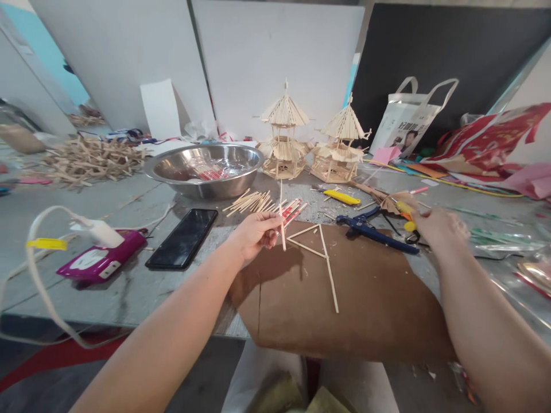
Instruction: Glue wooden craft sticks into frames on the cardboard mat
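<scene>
Between thumb and fingers, my left hand (257,234) pinches a thin wooden stick (281,213), which stands nearly upright over the cardboard's back edge. Sticks joined in a triangle with one long leg, a stick frame (306,250), lie flat on the brown cardboard (357,310). At the right, my right hand (443,228) is closed at a small yellow-and-orange tool (407,215); its fingertips are blurred and partly hidden. Blue-handled pliers (374,230) lie between the cardboard and that tool. Behind my left hand are loose sticks (253,201) and red-printed packaging (294,211).
Two stick-built pagoda models (284,146) stand at the back, beside a steel bowl (206,169). A yellow utility knife (341,197) lies before them. To the left are a phone (183,238), a purple power strip (103,258) with a white cable, and a heap of sticks (92,156).
</scene>
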`<state>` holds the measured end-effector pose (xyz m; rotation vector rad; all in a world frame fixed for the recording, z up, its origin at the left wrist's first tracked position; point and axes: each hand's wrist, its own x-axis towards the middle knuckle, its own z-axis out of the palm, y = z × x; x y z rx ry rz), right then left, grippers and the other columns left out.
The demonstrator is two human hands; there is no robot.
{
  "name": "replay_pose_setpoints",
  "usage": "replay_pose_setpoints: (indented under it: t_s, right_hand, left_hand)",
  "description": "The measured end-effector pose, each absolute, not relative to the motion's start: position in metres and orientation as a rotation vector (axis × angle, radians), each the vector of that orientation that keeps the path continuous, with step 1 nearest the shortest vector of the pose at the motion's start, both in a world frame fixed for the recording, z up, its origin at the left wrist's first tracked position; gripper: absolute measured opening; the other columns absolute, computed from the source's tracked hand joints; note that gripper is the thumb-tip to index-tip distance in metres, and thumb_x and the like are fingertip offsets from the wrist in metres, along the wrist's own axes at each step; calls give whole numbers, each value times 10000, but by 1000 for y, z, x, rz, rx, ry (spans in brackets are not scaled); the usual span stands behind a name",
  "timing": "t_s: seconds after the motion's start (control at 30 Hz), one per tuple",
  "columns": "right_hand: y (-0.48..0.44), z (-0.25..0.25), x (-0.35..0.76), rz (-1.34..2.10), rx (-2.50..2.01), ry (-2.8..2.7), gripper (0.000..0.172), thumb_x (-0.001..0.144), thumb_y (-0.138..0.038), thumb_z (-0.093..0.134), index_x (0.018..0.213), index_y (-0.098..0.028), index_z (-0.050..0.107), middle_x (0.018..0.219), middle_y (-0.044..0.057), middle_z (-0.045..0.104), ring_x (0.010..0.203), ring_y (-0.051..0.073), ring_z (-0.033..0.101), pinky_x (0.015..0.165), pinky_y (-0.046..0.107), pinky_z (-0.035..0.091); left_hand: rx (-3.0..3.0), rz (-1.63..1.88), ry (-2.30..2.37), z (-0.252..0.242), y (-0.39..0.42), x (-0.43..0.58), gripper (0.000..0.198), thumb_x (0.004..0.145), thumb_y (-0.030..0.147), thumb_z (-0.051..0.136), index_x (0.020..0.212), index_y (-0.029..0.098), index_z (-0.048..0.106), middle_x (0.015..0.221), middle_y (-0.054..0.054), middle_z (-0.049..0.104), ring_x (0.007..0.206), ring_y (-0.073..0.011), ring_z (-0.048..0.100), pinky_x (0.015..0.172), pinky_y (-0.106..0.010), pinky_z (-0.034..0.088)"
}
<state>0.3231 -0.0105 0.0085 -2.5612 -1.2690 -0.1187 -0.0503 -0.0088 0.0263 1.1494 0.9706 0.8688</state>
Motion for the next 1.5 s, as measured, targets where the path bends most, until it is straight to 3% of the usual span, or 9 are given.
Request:
replay_pose_setpoints:
  t_s: [0.1,0.2,0.3,0.5,0.67,0.93,1.2,1.33,1.5]
  right_hand:
    - [-12,27,291,-218,-2511,-1413,469,752,-477,316,1026,-185,561,1010,196,549,889,328,526,628,386,377]
    - [-6,41,251,-172,-2214,-1874,326,767,-384,344,885,-221,601,883,84,620,834,232,553,646,308,376]
    - [8,48,210,-142,-1837,-2335,267,769,-345,375,833,-227,606,895,31,630,800,182,556,638,260,367]
    - [58,50,139,-102,-1514,-2686,227,762,-280,422,853,-201,615,869,30,641,764,143,562,610,212,357]
    - [92,43,93,-152,-1395,-2851,264,738,-183,446,948,-224,601,960,17,624,841,128,562,658,186,377]
    - [98,29,62,-284,-1412,-2971,291,724,-83,406,892,-133,639,924,144,628,862,224,575,682,290,418]
    - [96,27,73,-378,-1351,-2934,264,758,-109,383,909,-124,598,921,149,612,877,213,560,700,298,412]
    - [84,34,101,-410,-1463,-2736,285,807,-219,324,923,-147,574,947,129,590,863,213,551,668,295,408]
    - [41,33,151,-103,-1470,-2281,235,751,-317,417,768,-165,595,759,45,622,691,146,548,644,241,383]
  left_hand:
    - [1169,862,961,25,-10,-49,210,598,290,641,618,127,510,479,36,503,326,-35,405,301,-156,288]
    - [1200,807,985,22,-10,-48,217,600,307,640,640,133,517,472,43,492,332,-41,403,311,-164,287]
    - [1262,675,1029,18,-11,-48,236,591,328,643,622,130,518,479,38,506,328,-41,395,326,-176,296]
    - [1392,354,805,20,-17,-53,217,585,305,658,620,114,560,500,21,538,448,-62,481,481,-199,383]
    - [1374,348,736,22,-19,-58,188,571,260,679,631,118,571,546,30,563,532,-55,498,575,-186,369]
    - [1350,344,704,25,-20,-58,182,584,269,672,617,121,570,537,35,566,521,-54,481,626,-208,378]
    - [1371,436,746,19,-16,-56,211,569,298,678,605,117,574,536,24,564,520,-63,502,601,-214,395]
    - [1286,508,802,18,-13,-54,253,540,316,689,598,110,555,510,18,547,478,-68,494,543,-221,407]
    - [1250,504,963,18,-10,-55,257,545,318,674,616,114,536,485,20,527,363,-46,432,361,-174,309]
